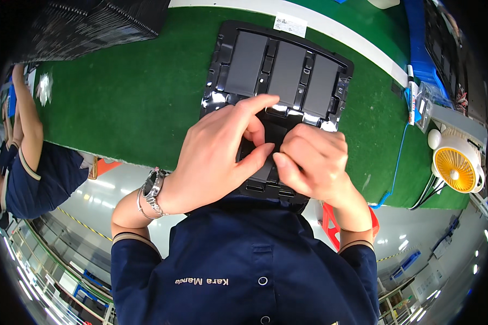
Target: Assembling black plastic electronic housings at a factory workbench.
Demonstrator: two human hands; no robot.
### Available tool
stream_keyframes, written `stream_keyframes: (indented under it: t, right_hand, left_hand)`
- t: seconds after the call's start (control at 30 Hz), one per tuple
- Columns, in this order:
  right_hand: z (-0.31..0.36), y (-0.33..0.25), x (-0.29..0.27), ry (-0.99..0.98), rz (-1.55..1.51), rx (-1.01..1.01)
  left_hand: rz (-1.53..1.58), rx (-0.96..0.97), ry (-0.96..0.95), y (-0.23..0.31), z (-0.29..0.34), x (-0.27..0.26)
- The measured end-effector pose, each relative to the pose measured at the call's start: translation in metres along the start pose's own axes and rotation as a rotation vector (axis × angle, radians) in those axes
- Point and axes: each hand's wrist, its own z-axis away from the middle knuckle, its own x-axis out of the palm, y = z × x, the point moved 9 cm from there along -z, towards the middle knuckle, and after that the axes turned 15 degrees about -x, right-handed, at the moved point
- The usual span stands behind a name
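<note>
A black moulded plastic tray (344, 67) lies on the green table, reaching from the middle towards my body. Three flat dark grey rectangular pieces sit side by side in its far row: a left piece (246, 62), a middle piece (287, 73) and a right piece (322, 86). Over the near half is my left hand (217, 146), its index finger stretched out and its thumb apart, with nothing visible between them. Close beside it, my right hand (314, 160) is closed, thumb against curled fingers; whatever it may hold is hidden. Both hands cover much of the near row.
A paper label (290, 25) lies at the tray's far edge. Stacked black trays (97, 32) stand at the far left. To the right are a marker pen (411, 100), a coiled blue cord (384, 199) and a yellow-and-white fan (454, 169). Another person (43, 173) works at the left.
</note>
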Motion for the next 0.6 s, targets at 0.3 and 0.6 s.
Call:
stream_keyframes:
  t: [0.3,0.6]
  right_hand:
    - [0.023,0.049,-0.035,0.299,-0.219,0.395]
    - [0.032,0.062,-0.048,0.459,-0.471,0.541]
  left_hand:
    - [-0.536,0.426,-0.088,0.027,0.027,0.091]
    - [-0.284,0.5,0.034,0.037,0.02,0.059]
